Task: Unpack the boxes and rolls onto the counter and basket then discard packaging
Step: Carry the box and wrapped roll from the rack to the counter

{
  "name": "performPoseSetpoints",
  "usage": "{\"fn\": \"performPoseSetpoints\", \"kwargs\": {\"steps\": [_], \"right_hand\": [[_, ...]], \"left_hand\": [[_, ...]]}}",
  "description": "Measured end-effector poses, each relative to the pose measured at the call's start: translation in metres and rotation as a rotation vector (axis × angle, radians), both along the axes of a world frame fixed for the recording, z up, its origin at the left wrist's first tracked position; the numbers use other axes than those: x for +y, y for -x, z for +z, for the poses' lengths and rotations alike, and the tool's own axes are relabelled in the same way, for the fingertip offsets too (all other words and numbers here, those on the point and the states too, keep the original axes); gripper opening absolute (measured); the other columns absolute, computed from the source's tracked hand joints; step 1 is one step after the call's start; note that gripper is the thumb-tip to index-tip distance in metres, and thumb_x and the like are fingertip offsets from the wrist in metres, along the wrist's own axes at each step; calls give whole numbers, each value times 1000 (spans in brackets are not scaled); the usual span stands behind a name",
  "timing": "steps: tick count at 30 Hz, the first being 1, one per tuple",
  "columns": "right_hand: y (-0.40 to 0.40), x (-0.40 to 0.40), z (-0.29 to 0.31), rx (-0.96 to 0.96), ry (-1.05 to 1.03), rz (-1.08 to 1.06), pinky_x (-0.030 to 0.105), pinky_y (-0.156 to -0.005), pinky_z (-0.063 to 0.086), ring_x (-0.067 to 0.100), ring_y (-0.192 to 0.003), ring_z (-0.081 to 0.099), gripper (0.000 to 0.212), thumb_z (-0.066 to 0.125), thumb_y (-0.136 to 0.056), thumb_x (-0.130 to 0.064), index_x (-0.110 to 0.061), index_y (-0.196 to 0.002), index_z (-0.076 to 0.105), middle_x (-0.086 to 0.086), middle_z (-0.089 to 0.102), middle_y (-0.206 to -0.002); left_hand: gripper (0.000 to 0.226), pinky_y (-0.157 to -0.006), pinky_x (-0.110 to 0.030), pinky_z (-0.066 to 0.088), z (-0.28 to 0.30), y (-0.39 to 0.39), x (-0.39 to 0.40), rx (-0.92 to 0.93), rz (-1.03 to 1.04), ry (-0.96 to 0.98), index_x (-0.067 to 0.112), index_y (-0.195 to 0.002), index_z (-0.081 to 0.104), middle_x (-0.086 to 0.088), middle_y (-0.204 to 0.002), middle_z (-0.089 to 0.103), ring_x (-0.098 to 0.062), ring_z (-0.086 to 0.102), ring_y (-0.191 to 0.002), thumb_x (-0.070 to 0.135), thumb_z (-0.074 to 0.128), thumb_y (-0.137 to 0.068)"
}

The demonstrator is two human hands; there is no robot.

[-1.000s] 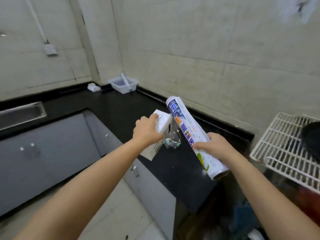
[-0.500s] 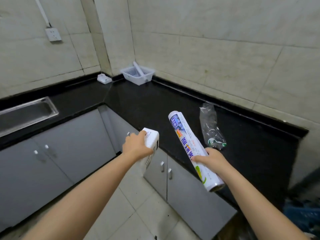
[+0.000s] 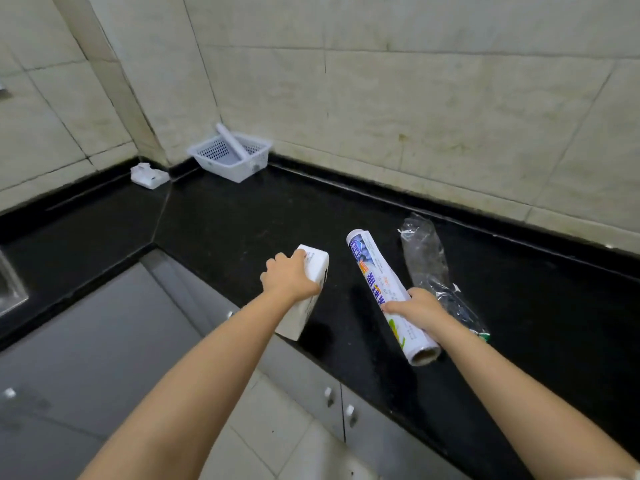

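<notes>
The left hand [image 3: 289, 278] is gripping a white box [image 3: 304, 292] at the black counter's [image 3: 242, 230] front edge; the right hand [image 3: 414, 308] is clasping a printed roll [image 3: 379, 285] above the counter, beside clear plastic wrapping [image 3: 429, 268]; open counter is stretching toward the corner basket [image 3: 254, 161].

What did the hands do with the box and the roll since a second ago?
Both hands came down toward the black counter. The left hand brought the white carton box to its front edge; the right hand lowered the printed wrap roll beside the clear plastic wrapper. Both grips stayed closed.
</notes>
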State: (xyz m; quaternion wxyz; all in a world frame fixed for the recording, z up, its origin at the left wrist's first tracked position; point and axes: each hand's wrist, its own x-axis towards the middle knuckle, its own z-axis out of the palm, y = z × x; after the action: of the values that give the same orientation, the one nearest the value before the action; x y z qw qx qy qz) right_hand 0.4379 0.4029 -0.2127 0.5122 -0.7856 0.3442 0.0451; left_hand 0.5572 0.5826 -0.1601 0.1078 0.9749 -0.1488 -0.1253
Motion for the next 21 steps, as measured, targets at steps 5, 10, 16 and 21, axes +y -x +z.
{"fn": "performPoseSetpoints", "kwargs": {"steps": [5,10,16,21], "right_hand": [[-65,-22,-17,48,69,-37,30,-66,43,27,-89,57,47,70,-71,-32,-4,-104,54,12,60,-106],[-103,-23,-44,141,151,-113,30,-68,42,30,-93,59,46,69,-70,-32,-3,-101,53,15,62,-109],[-135,-10,-72,213,301,-274,29,-61,38,34,-90,61,42,68,-70,-32,-1,-93,51,18,64,-101],[-147,-4,-81,306,421,-364,27,-58,37,30,-87,60,42,67,-71,-34,-3,-95,52,15,62,-99]], "left_hand": [[71,-96,-42,41,-14,-64,-32,-47,-31,-69,22,-138,31,-14,-130,42,-33,39,-121,34,66,-78],[64,-90,-39,40,-47,-109,-54,-159,-66,-154,19,-132,33,-12,-123,42,-29,41,-112,22,65,-77],[64,-90,-35,40,-80,-174,-109,-231,-292,-248,18,-132,32,-10,-124,43,-26,42,-112,17,64,-77],[55,-95,-36,42,-105,-196,-151,-393,-536,-317,10,-134,31,-10,-126,44,-23,44,-116,16,55,-86]]}}
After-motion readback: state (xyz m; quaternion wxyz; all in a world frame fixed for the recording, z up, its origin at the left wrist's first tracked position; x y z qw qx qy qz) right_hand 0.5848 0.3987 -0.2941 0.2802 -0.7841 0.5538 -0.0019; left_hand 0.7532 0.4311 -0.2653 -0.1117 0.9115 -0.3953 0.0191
